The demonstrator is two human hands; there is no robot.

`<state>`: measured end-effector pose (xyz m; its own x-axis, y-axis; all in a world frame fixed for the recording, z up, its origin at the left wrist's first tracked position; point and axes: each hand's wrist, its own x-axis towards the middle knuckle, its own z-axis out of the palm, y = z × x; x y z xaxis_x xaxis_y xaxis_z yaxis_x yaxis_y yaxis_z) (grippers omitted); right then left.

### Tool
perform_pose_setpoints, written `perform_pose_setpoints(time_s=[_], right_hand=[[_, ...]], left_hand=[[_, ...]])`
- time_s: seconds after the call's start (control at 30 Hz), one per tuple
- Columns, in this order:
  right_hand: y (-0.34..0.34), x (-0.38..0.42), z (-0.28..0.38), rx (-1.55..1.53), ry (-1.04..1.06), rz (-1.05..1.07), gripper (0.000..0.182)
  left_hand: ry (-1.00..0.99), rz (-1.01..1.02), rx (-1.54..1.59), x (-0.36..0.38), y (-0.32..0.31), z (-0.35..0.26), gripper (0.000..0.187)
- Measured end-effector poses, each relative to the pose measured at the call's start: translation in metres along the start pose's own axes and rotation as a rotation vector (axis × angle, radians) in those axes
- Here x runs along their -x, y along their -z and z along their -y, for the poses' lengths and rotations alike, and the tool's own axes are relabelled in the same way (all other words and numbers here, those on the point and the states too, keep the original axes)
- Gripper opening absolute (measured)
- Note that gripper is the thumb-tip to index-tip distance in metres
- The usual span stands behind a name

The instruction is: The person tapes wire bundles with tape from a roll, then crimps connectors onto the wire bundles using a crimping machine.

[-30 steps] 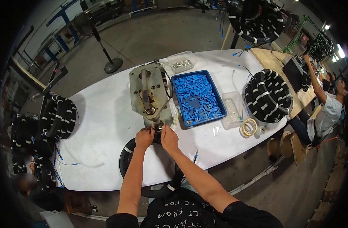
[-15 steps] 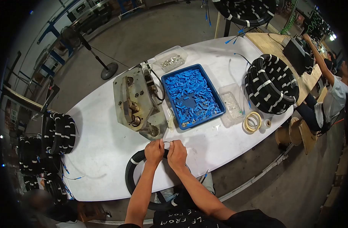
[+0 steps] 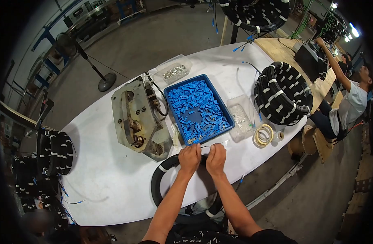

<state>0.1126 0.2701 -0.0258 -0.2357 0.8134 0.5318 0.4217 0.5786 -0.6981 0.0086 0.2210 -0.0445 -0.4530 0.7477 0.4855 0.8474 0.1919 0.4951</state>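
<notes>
My left hand (image 3: 190, 160) and my right hand (image 3: 215, 160) are side by side at the near edge of a blue tray (image 3: 234, 121). Both are closed on a thin cable (image 3: 205, 147), a short stretch of which spans the gap between them. Under my forearms lies a black cable coil (image 3: 156, 187) with white tape bands, partly over the table's front edge. Blue plastic connector pieces (image 3: 190, 95) fill the tray. To the left stands a metal press-like machine (image 3: 123, 118). What my fingertips pinch is mostly hidden.
Clear plastic boxes (image 3: 175, 61) of small parts flank the tray. Tape rolls (image 3: 263, 136) and a large banded cable coil (image 3: 282, 93) sit at the right. More coils (image 3: 56, 152) hang at the left. A co-worker (image 3: 351, 97) sits at the far right; a fan (image 3: 107, 82) stands behind.
Both my hands and the coil have shifted right, from in front of the machine to the tray's near edge. The camera view has turned slightly. The cable is still held.
</notes>
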Motion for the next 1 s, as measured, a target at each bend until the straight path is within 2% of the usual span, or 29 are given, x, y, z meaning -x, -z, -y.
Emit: perform_pose_setpoints(time_s=[0.07,0.17,0.2,0.27,0.33,0.4,0.47,0.6,0.67,0.8,0.87,0.9,0.93,1.0], right_hand=[[-0.001,-0.01,-0.009,-0.005,0.021,0.011,0.014],[-0.008,-0.026,-0.014,-0.059,0.083,0.011,0.012],[-0.01,-0.025,-0.012,-0.064,0.068,0.014,0.012],[-0.012,-0.026,-0.011,-0.094,0.033,0.045,0.013],[-0.01,-0.026,-0.006,-0.148,-0.006,0.065,0.014],[-0.009,-0.025,-0.003,-0.197,-0.056,0.086,0.015],[-0.008,-0.028,-0.004,-0.248,-0.057,0.144,0.016],[-0.011,-0.041,0.001,-0.332,-0.009,0.181,0.016],[-0.011,-0.05,0.002,-0.412,0.006,0.33,0.015],[-0.016,-0.071,0.002,-0.509,-0.049,0.455,0.014],[-0.029,-0.078,0.004,-0.299,-0.11,0.351,0.014],[-0.036,-0.078,-0.002,-0.126,-0.094,0.436,0.017],[-0.041,-0.074,-0.004,-0.127,-0.098,0.44,0.017],[-0.053,-0.068,-0.004,0.16,0.005,0.482,0.023]], left_hand=[[0.025,0.011,0.022,-0.003,-0.001,-0.005,0.03],[0.087,0.071,0.279,-0.011,0.008,-0.008,0.027],[0.091,0.084,0.27,-0.013,0.015,-0.007,0.027],[0.207,0.264,0.447,-0.018,0.026,-0.005,0.026],[0.211,0.311,0.507,-0.029,0.032,0.002,0.027],[0.212,0.488,0.535,-0.041,0.039,0.013,0.025],[0.186,0.527,0.51,-0.045,0.038,0.022,0.024],[0.161,0.412,0.564,-0.038,0.034,0.02,0.02],[0.202,0.287,0.554,-0.031,0.037,0.022,0.017],[0.184,0.181,0.596,-0.028,0.033,0.028,0.011],[0.198,0.168,0.609,-0.025,0.03,0.029,0.012],[0.207,0.114,0.631,-0.024,0.03,0.029,0.012],[0.217,0.06,0.652,-0.023,0.031,0.029,0.013],[0.232,0.046,0.635,-0.019,0.028,0.035,0.015]])
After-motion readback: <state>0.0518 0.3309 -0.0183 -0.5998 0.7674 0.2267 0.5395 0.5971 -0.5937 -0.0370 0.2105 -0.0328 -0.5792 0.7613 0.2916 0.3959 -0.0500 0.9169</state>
